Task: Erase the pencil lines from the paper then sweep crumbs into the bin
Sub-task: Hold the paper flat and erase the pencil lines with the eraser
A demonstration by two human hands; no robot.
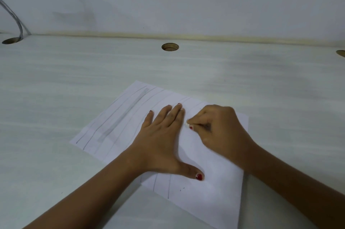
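Far left: grey cable [17, 21] runs down the wall into a round hole [10, 40] at the desk's back edge; desk [56, 79] is pale w/ faint grain. White paper [211, 199] lies flat on the desk at an angle, near the front & right of centre. Its left part carries several long pencil lines [100, 126] plus a wide grey smudged band [123, 114] btwn them. L hand [162, 141] lies palm down on the sheet, fingers straight & close together, thumb spread toward the person, gripping nothing, just pressing the paper. 2nd hole [170, 47] sits well behind it, near the wall. Just right of the L fingertips a small white eraser [186, 125] touches the paper, pinched btwn curled fingers & thumb of R hand [220, 128]; most of the eraser is hidden. 3rd hole [340, 53] is cut off at the right edge
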